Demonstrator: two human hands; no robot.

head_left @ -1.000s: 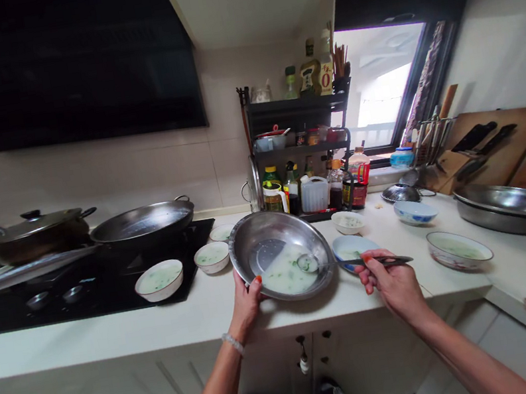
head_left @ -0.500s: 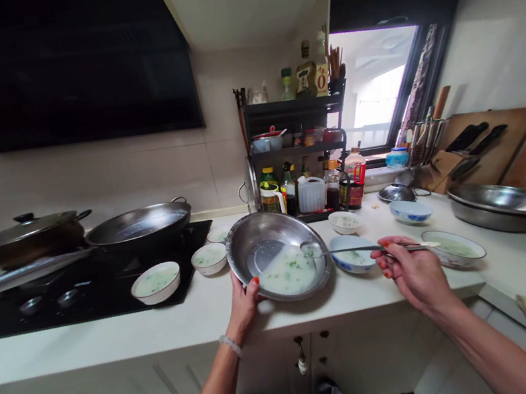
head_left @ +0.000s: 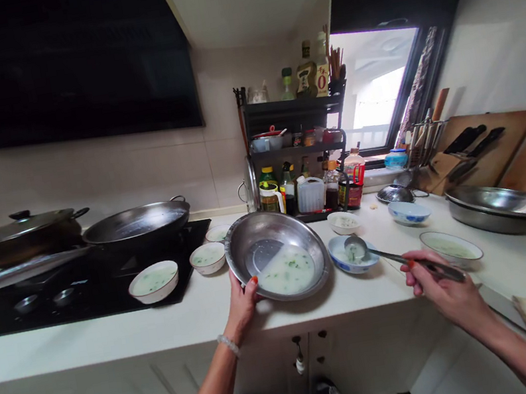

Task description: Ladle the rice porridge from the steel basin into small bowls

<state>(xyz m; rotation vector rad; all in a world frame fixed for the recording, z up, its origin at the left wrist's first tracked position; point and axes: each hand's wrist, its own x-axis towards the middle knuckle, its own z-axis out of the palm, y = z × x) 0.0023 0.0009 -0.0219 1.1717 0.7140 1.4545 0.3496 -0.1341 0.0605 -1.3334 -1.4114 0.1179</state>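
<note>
My left hand (head_left: 243, 300) grips the near left rim of a wide metal basin (head_left: 255, 245), which tilts so that pale soup (head_left: 290, 272) with green bits pools on its lower right side. In my right hand (head_left: 442, 285) is a metal ladle (head_left: 388, 255), held by its handle. Its head is over a blue-and-white bowl (head_left: 355, 265) that has some soup inside, just right of the basin. Farther right, near my right hand, stands a wide bowl (head_left: 453, 248) of soup.
Soup bowls (head_left: 155, 282) also stand on the left, one at the cooktop's edge. A wok (head_left: 139, 224) and a lidded pan (head_left: 27, 233) sit on the cooktop. Behind the basin is a spice rack (head_left: 298, 151). Metal pans (head_left: 501, 207) and a knife block (head_left: 444, 166) are at right.
The ladle has moved right, out of the basin and over the blue-and-white bowl. My right hand has shifted right and down; my left hand keeps its hold on the basin.
</note>
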